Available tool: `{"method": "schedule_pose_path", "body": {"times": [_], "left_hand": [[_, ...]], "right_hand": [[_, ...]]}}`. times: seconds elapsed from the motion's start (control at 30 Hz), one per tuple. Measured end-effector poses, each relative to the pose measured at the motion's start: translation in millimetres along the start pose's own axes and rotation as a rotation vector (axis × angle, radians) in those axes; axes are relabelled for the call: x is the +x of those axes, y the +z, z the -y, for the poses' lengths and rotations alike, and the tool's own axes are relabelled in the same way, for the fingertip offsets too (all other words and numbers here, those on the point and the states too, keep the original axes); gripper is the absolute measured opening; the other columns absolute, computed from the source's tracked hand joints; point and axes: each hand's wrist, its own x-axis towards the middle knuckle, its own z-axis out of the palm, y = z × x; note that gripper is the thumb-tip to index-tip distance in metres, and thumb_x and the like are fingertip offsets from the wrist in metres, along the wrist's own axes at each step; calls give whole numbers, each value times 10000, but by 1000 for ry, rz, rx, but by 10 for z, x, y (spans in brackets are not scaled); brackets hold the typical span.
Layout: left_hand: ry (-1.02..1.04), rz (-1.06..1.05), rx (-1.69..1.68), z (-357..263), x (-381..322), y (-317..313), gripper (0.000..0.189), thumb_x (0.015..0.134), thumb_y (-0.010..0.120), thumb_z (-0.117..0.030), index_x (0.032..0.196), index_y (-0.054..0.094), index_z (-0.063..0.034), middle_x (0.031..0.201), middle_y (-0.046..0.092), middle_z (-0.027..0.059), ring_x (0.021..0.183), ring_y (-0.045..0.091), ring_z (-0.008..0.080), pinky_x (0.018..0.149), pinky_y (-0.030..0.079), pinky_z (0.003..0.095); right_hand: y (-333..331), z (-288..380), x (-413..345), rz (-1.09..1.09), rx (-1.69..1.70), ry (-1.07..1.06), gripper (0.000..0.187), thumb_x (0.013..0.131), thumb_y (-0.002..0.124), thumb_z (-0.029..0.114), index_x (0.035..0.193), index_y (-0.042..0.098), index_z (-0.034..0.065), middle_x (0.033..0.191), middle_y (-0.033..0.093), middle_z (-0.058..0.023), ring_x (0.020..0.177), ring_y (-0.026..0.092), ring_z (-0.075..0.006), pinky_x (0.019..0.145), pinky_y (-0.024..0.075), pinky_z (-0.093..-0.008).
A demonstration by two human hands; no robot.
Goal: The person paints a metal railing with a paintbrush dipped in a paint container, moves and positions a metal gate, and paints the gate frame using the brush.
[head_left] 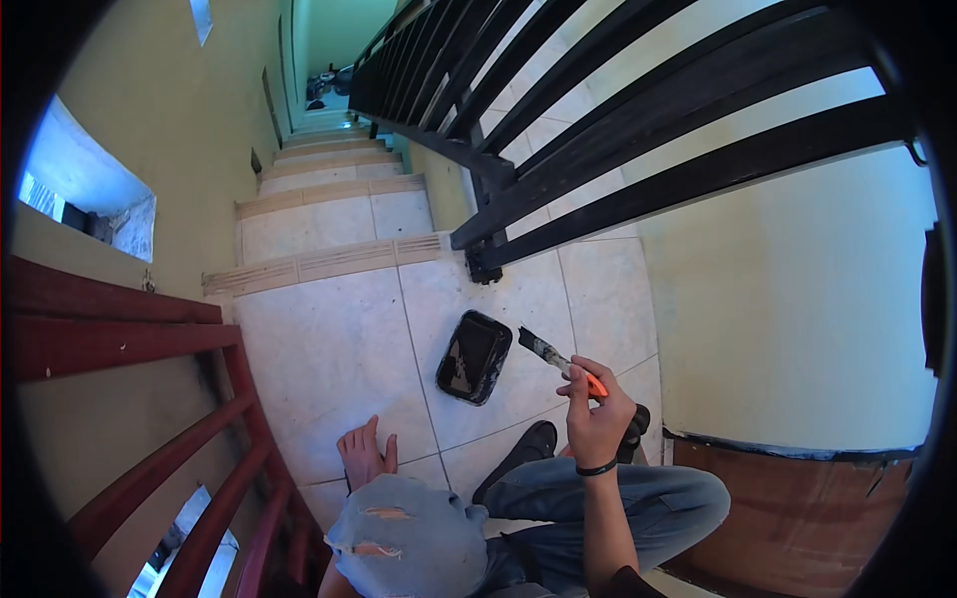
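Note:
In my right hand (600,415) is a paintbrush (552,353) with an orange handle. Its bristles are coated in black paint and point up and to the left, above the tiled floor (329,351). Just left of the bristles lies a shallow rectangular tray (475,359) holding black paint, its rim smeared with it. My left hand (366,452) hangs past my bent knee in ripped jeans, fingers slightly spread and nothing in them. Beyond the tray stands the black-painted foot of the railing post (484,267).
A black stair railing (673,157) runs across the upper right. Tiled steps (329,194) descend ahead along a yellowish wall (202,134). Red railing bars (161,467) rise at my left. A brown panel (785,508) with a black-painted edge is at lower right.

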Motion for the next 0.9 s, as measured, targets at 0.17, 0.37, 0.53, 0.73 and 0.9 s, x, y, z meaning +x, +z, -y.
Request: {"method": "schedule_pose_path", "body": {"times": [0.17, 0.37, 0.53, 0.73, 0.9], "left_hand": [[-166, 81, -270, -212, 515, -50, 351, 987, 747, -205, 1264, 674, -4, 972, 686, 131, 879, 649, 308, 836, 507, 424], [-242, 183, -574, -436, 1087, 121, 268, 1052, 690, -234, 1213, 708, -21, 927, 729, 142, 777, 695, 250, 673, 531, 370], [-288, 205, -702, -491, 1180, 354, 272, 1079, 656, -245, 1223, 711, -22, 980, 768, 145, 815, 722, 203, 679, 540, 334], [-314, 255, -824, -559, 1251, 566, 274, 1086, 649, -246, 1189, 730, -5, 966, 778, 127, 849, 733, 181, 703, 561, 313], [-315, 268, -843, -552, 1264, 636, 252, 1081, 650, -208, 1192, 738, 1, 938, 778, 118, 849, 728, 159, 734, 562, 310]], "right_hand": [[-10, -86, -78, -24, 87, 106, 229, 1061, 706, 152, 1161, 741, -51, 855, 781, -142, 748, 801, -192, 655, 585, -262], [-376, 17, -55, 2, 25, 85, 234, 1067, 696, 148, 1147, 737, -68, 819, 765, -131, 764, 796, -177, 652, 573, -250], [-425, 32, -3, -40, 8, 57, 212, 1058, 702, 127, 1142, 742, -64, 818, 765, -137, 749, 792, -179, 661, 574, -250], [-246, -115, -135, -3, 11, 76, 190, 1043, 713, 102, 1134, 749, -61, 838, 771, -125, 741, 789, -178, 662, 567, -249], [-221, -117, -139, 29, -36, 34, 233, 1079, 677, 140, 1150, 729, -75, 821, 740, -115, 748, 776, -168, 665, 587, -259]]}}
